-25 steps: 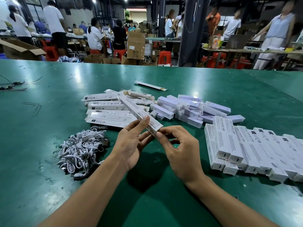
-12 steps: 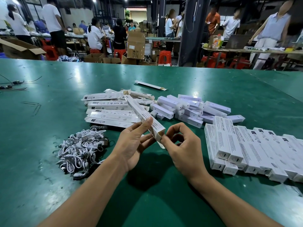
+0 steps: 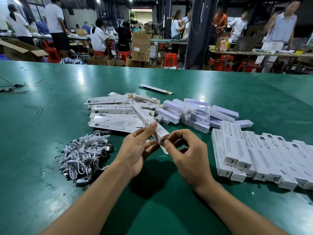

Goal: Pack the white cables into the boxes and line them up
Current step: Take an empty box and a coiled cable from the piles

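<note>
My left hand [image 3: 138, 148] grips a long white box [image 3: 147, 120] near its open near end, thumb on top. My right hand [image 3: 185, 155] pinches the box's end flap [image 3: 164, 146] between thumb and forefinger. A heap of coiled white cables [image 3: 84, 154] lies on the green table [image 3: 50, 102] to the left of my left hand. Flat unfolded boxes [image 3: 112, 116] are stacked beyond my hands. Packed boxes stand lined up in a row [image 3: 257, 155] at the right.
A loose pile of small white lamp units [image 3: 194, 112] lies behind the lined-up row. One flat box [image 3: 156, 89] lies alone farther back. Thin black wires [image 3: 13, 87] sit at the far left. People work at tables beyond the table's far edge.
The box's near end has come open, its flap now hanging down under my right fingers. My right hand has shifted slightly right and lower. My left hand keeps its hold.
</note>
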The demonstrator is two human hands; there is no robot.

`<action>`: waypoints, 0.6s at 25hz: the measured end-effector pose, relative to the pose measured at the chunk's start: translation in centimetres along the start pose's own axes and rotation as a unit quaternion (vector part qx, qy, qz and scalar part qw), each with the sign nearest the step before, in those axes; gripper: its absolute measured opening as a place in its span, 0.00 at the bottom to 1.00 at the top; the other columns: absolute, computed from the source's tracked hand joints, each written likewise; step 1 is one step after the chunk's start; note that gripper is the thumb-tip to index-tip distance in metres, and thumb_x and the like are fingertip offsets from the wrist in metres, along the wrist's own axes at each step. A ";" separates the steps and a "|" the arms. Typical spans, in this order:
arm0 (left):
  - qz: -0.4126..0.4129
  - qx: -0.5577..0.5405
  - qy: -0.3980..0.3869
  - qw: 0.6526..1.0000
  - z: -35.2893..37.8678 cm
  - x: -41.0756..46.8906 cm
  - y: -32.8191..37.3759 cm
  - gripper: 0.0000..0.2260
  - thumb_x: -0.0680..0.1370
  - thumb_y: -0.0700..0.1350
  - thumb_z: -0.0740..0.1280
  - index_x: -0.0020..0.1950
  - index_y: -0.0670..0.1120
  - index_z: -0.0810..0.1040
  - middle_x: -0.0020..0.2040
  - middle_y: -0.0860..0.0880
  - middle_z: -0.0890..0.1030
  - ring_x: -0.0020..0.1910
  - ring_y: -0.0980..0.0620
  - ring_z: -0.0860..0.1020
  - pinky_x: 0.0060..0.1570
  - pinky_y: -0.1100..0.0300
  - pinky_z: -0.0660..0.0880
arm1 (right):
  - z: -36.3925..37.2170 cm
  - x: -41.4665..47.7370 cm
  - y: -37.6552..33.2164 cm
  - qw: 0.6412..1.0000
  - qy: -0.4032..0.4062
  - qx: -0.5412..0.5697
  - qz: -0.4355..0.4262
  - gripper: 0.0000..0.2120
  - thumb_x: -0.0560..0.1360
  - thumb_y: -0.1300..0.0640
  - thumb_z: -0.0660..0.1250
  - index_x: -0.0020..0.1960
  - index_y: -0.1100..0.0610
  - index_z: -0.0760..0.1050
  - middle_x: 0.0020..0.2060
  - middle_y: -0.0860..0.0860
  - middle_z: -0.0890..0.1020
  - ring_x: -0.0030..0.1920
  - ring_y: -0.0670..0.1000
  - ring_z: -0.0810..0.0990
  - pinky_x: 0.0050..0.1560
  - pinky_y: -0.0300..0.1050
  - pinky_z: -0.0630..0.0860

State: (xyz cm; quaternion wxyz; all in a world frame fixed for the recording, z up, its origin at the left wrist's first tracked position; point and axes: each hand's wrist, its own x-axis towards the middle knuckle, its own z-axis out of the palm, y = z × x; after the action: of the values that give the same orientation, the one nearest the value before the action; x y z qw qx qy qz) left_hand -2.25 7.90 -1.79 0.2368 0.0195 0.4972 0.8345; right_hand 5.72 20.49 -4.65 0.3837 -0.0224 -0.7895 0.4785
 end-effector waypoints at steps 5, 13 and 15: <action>0.004 -0.014 0.005 1.000 -0.4 0.4 0.1 0.21 0.69 0.48 0.77 0.57 0.39 0.80 0.47 0.42 0.85 0.42 0.47 0.84 0.53 0.55 0.82 | -0.3 -0.1 0.1 0.992 -0.024 -0.075 -0.096 0.03 0.77 0.58 0.74 0.50 0.52 0.83 0.46 0.41 0.81 0.39 0.46 0.81 0.37 0.41 0.77; -0.007 0.001 0.003 1.000 -0.4 0.3 0.2 0.22 0.69 0.50 0.77 0.56 0.37 0.81 0.47 0.40 0.85 0.42 0.46 0.83 0.47 0.57 0.83 | -0.8 0.0 -0.4 0.959 -0.007 -0.202 -0.200 0.03 0.74 0.60 0.75 0.45 0.54 0.81 0.44 0.43 0.81 0.34 0.45 0.76 0.30 0.47 0.76; -0.011 0.002 0.007 1.000 -0.3 0.3 0.1 0.26 0.70 0.50 0.77 0.60 0.34 0.80 0.50 0.39 0.85 0.43 0.45 0.82 0.49 0.55 0.82 | -0.7 0.0 -0.6 0.950 -0.003 -0.217 -0.224 0.02 0.74 0.59 0.73 0.44 0.55 0.80 0.43 0.43 0.81 0.34 0.45 0.76 0.29 0.47 0.75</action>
State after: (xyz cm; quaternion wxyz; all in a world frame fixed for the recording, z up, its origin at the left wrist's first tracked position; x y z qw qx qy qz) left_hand -2.61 7.73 -1.92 0.2425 0.0085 0.5012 0.8306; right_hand 6.38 20.69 -3.97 0.4645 0.0737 -0.8601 0.1975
